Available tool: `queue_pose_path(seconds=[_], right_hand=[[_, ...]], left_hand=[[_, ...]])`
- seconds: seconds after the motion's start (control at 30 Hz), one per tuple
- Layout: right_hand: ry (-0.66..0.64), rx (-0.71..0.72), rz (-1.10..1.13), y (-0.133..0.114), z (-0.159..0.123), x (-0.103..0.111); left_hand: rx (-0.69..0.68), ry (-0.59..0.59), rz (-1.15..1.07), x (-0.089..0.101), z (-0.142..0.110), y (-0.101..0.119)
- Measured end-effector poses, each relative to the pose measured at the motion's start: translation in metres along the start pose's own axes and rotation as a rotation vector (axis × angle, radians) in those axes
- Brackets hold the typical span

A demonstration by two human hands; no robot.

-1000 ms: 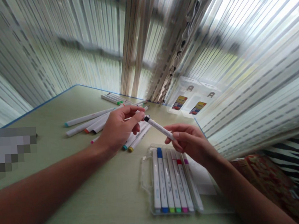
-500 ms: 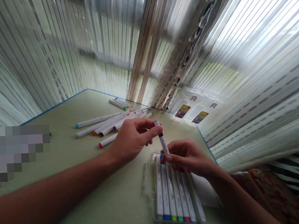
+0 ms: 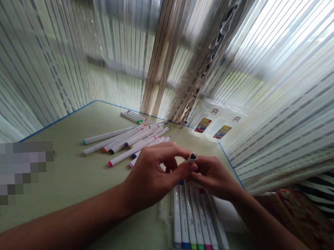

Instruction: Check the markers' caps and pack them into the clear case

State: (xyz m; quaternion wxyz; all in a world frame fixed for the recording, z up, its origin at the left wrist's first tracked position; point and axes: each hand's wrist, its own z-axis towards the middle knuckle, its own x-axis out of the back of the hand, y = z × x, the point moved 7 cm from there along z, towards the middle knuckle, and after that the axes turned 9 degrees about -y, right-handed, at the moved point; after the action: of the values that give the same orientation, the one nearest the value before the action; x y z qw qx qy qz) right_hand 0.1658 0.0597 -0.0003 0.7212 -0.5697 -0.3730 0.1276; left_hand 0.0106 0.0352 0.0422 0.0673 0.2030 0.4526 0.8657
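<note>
A white marker (image 3: 192,158) points its dark end towards me, with most of its length hidden behind the fingers. My left hand (image 3: 155,174) pinches it between thumb and fingers. Close against it, my right hand (image 3: 214,174) also has its fingers closed around the marker's far part, though the exact grip is partly hidden. Beneath both hands is a clear plastic case (image 3: 171,236) holding a row of white markers (image 3: 192,217) with blue, green and pink ends towards me. The case's upper end is covered by my hands.
Several loose white markers (image 3: 136,137) with coloured ends lie in a pile on the pale green table (image 3: 74,171). Against the curtain (image 3: 119,60) at the back right stands a clear plastic cover (image 3: 211,117) with two labels. A zebra-striped cloth (image 3: 328,202) is at lower right.
The marker has tipped from nearly upright to pointing its end at me. My left hand has moved right and down, and now meets my right hand, uncovering more of the loose pile.
</note>
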Motion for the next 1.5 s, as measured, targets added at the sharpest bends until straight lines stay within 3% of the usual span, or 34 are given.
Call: queue_pose_path(seconds=[0.33, 0.77, 1.5], right_hand=[[0.053, 0.069, -0.067, -0.017, 0.002, 0.004], [0.034, 0.083, -0.036, -0.013, 0.002, 0.004], [0.036, 0.095, -0.046, -0.014, 0.002, 0.004]], left_hand=[[-0.166, -0.043, 0.064, -0.005, -0.005, 0.014], [-0.299, -0.019, 0.088, -0.005, -0.007, 0.021], [-0.295, -0.033, 0.095, -0.005, -0.006, 0.022]])
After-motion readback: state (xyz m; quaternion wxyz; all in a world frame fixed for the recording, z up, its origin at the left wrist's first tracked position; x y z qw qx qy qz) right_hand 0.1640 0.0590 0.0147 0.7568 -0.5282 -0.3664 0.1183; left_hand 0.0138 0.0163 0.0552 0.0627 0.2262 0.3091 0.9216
